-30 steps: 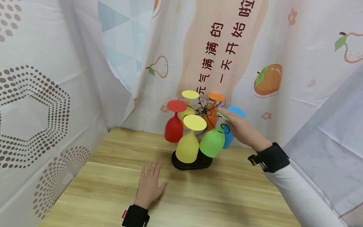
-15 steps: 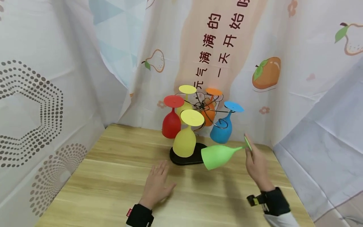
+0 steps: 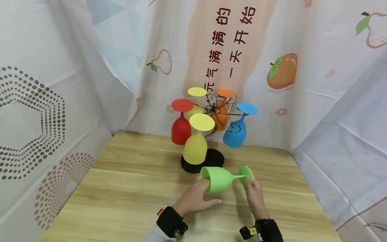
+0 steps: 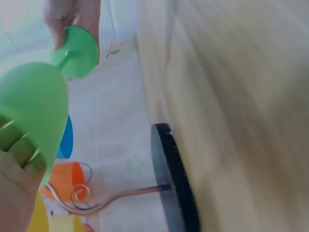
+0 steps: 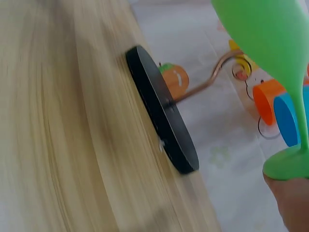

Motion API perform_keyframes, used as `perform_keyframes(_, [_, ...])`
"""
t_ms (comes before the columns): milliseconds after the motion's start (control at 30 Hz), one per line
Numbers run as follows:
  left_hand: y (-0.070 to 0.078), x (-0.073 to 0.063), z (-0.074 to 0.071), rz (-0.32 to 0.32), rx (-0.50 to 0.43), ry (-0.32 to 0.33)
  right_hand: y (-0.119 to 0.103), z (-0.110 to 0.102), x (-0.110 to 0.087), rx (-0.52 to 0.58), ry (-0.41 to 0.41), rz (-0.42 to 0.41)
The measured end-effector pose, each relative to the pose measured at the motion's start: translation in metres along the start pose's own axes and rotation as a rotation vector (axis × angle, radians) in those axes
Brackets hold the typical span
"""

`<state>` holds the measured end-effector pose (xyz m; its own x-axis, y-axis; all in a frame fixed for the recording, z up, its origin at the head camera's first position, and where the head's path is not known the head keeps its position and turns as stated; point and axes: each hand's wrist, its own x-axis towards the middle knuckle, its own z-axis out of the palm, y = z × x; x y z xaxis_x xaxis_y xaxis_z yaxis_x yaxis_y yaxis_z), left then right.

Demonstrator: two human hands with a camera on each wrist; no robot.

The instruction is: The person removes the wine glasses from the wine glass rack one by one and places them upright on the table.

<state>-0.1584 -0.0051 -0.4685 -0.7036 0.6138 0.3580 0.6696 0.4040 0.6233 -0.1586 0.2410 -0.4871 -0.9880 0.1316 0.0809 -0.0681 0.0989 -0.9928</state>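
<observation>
A green plastic goblet (image 3: 219, 179) lies sideways in the air above the table, its mouth toward the left. My right hand (image 3: 255, 195) pinches the goblet's round foot between thumb and fingers. At the mouth, my left hand (image 3: 196, 198) has its fingers at or inside the bowl, while the thumb sticks out straight, apart from it. In the left wrist view the left fingers (image 4: 19, 150) show green-tinted at the bowl. Behind stands a wire rack with a black base (image 3: 216, 158), bearing upside-down goblets: red (image 3: 181, 129), front yellow (image 3: 195, 148), blue (image 3: 235, 134) and orange (image 3: 220, 117).
Another yellow goblet (image 3: 195, 109) hangs at the rack's back left. The wooden table (image 3: 127, 181) ends at a printed cloth backdrop (image 3: 169, 87), with cloth on both sides. The rack's curled wire arms (image 3: 232, 126) reach out toward the hands.
The right hand has taken the green goblet off the rack, brought it forward and tipped it sideways. The left hand has risen from the table and moved right to the goblet's mouth.
</observation>
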Motion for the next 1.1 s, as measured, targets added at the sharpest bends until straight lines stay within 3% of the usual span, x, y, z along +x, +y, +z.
perform_keyframes(167, [-0.002,0.010,0.002,-0.112,-0.223,-0.074,0.002,0.015,0.001,0.049,-0.049,-0.016])
perform_keyframes(267, [-0.003,0.009,0.003,-0.182,-0.272,-0.076,0.003,0.019,0.001,0.055,-0.069,-0.024])
perform_keyframes(500, [-0.002,-0.001,0.003,-0.237,-0.263,-0.113,0.002,0.025,0.001,-0.005,-0.076,-0.021])
perform_keyframes(633, [-0.005,-0.018,-0.010,-0.296,-0.183,-0.153,0.003,0.024,0.001,-0.055,-0.079,-0.077])
perform_keyframes(700, [-0.010,-0.031,-0.024,-0.314,-0.140,-0.164,0.006,0.018,0.002,-0.128,-0.062,-0.113])
perform_keyframes(767, [-0.019,-0.046,-0.044,-0.305,-0.094,-0.153,0.009,0.009,0.001,-0.279,-0.010,-0.148])
perform_keyframes(933, [-0.050,-0.078,-0.118,-0.341,0.035,-0.118,0.014,-0.019,-0.004,-0.684,0.085,-0.258])
perform_keyframes(1100, [-0.073,-0.091,-0.194,-0.559,0.130,-0.157,0.014,-0.037,-0.013,-0.836,0.070,-0.320])
